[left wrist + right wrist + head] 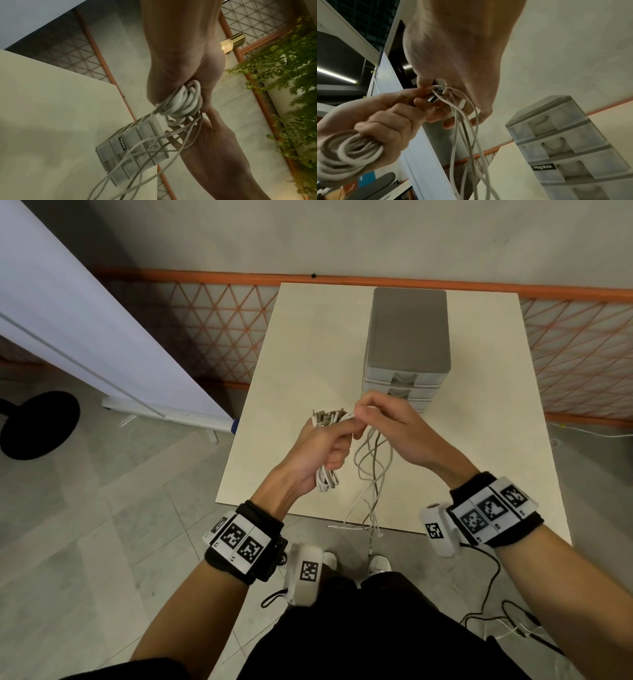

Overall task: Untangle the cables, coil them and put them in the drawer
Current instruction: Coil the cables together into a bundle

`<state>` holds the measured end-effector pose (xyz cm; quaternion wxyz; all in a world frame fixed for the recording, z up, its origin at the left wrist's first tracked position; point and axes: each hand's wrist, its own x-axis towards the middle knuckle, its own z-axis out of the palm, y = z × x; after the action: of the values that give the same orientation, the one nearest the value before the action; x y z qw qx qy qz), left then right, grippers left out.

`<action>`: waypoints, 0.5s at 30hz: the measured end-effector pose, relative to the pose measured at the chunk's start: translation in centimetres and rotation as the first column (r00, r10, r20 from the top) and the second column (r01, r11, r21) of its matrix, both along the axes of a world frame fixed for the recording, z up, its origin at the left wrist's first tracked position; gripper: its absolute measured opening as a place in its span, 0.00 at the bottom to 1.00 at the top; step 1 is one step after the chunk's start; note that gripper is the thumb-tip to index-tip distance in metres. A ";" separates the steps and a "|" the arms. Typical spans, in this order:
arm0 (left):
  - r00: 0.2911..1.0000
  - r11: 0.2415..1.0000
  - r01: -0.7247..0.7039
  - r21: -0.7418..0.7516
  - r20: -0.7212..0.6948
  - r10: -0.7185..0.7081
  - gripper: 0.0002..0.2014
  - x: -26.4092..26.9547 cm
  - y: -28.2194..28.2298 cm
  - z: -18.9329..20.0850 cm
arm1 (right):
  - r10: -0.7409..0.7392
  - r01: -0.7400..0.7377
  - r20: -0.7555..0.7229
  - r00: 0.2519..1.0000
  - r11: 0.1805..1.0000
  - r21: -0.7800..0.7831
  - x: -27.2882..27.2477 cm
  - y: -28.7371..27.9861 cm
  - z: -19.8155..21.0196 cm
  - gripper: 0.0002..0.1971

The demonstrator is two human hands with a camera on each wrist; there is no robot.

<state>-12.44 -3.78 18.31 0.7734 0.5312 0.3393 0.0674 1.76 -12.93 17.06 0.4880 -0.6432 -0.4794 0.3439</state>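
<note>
My left hand (325,443) grips a coiled bundle of white cables (327,481) above the table, its loops showing below the fist (181,102) (349,152). Several metal plug ends (327,416) stick out above its fingers. My right hand (383,419) pinches cable strands next to those plugs (440,93). Loose white and grey cables (371,474) hang tangled from both hands over the table's front edge (467,148). The grey drawer unit (407,337) stands behind my hands, all drawers closed (559,142).
The beige table (284,392) is small, with the drawer unit at its back right. A white panel on a stand (85,330) leans at the left. An orange lattice fence (219,326) runs behind. Black and white cords lie on the floor (507,618) at right.
</note>
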 end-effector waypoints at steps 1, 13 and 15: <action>1.000 0.999 -0.001 0.034 0.002 0.001 0.15 0.1 -0.1 0.1 | 0.003 -0.003 -0.006 1.000 1.000 -0.003 0.0 -0.2 0.0 0.15; 0.997 0.998 -0.050 0.035 0.068 0.047 0.21 2.4 -1.0 0.5 | -0.173 0.165 0.195 0.965 0.985 0.058 0.4 -0.2 0.4 0.22; 0.990 0.997 -0.077 0.027 0.122 0.073 0.18 2.8 -1.0 0.6 | -0.156 0.155 0.024 0.987 0.986 0.054 0.7 -0.5 0.1 0.21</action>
<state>-9.69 -4.82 18.91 0.7808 0.5252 0.3106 0.1339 2.42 -13.44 17.12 0.5230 -0.6706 -0.4434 0.2830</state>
